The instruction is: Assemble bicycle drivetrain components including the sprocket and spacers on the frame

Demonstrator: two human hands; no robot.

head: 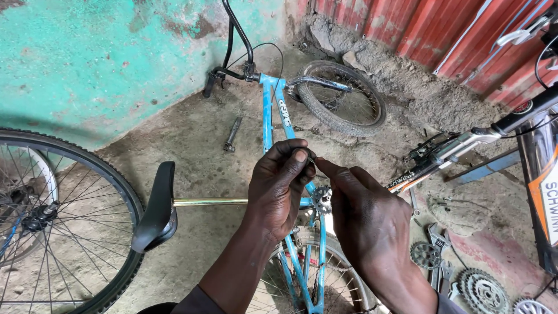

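Open dirt floor (197,145) lies left of the blue bicycle frame (268,110), broken only by a small metal part (232,134) lying there. The black saddle (158,206) and its seat post (209,202) jut across below. A large spoked wheel (64,221) blocks the far left. Sprockets (482,289) and wrenches (439,238) clutter the floor on the right, under a second bicycle's frame (465,145).

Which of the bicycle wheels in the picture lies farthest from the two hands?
The small front wheel of the blue bicycle, up by the red corrugated wall. The large spoked wheel at left and the blue bicycle's rear wheel lie nearer.
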